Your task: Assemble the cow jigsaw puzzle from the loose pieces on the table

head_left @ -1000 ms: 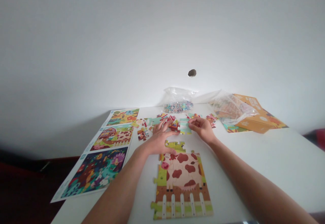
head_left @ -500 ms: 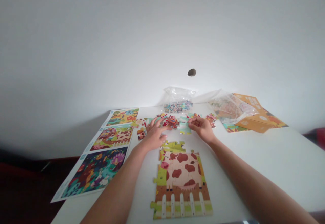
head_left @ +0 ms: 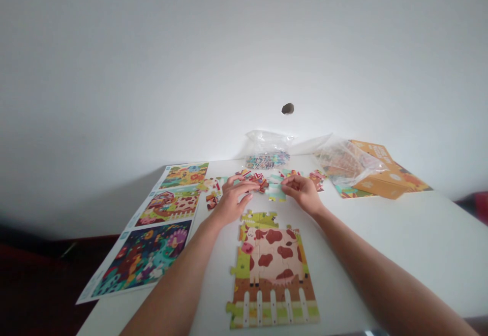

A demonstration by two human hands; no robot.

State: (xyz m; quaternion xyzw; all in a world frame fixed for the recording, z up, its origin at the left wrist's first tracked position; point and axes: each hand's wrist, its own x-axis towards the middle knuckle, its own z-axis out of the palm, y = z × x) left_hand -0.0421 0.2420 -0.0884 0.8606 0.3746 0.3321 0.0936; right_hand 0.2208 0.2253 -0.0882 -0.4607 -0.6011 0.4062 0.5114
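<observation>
A partly joined jigsaw puzzle of a cow behind a white fence (head_left: pixel 274 270) lies flat in front of me, between my forearms. Beyond its top edge, my left hand (head_left: pixel 233 200) hovers at a heap of loose red puzzle pieces (head_left: pixel 258 179), fingers stretched out and holding nothing I can see. My right hand (head_left: pixel 304 193) is closed in a pinch at the right edge of a pale blue-green puzzle piece (head_left: pixel 275 189). More loose pieces (head_left: pixel 212 200) lie left of my left hand, some hidden under it. Others (head_left: pixel 317 179) sit just beyond my right hand.
A sheet with three printed pictures (head_left: pixel 163 224) lies at the left table edge. Near the wall stands a clear bag of puzzle pieces (head_left: pixel 268 159). Another clear bag (head_left: pixel 345 162) rests on an orange cardboard package (head_left: pixel 385 176) at the back right. The wall has a hole (head_left: pixel 287 109).
My left hand's fingers have drawn closer together and reach further right over the red pieces, which have shifted slightly. The pale piece has moved a little left; my right hand stays almost in place.
</observation>
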